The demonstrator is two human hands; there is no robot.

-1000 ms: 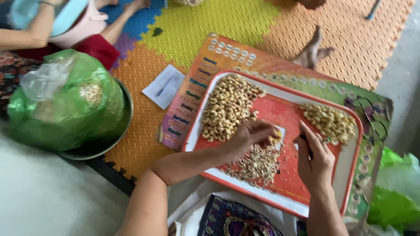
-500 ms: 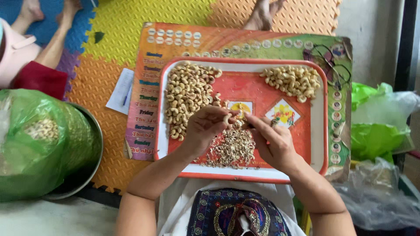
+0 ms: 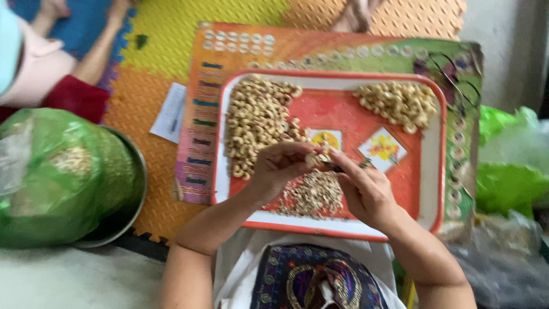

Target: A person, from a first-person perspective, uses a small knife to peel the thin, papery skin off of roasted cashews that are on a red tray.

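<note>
Red tray [image 3: 439, 171] rim frames both hands [image 3: 323, 174], nut piles [image 3: 257, 123] flanking

Foam floor mat [image 3: 171, 46], colourful board [image 3: 240, 51], paper slip [image 3: 170, 113], metal bowl [image 3: 128, 194]

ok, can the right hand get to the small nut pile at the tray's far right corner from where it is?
Probably yes. The right hand is over the tray, and only bare tray floor with a picture sticker lies between it and the small pile. It seems to be pinching a nut against the left hand, though.
</note>
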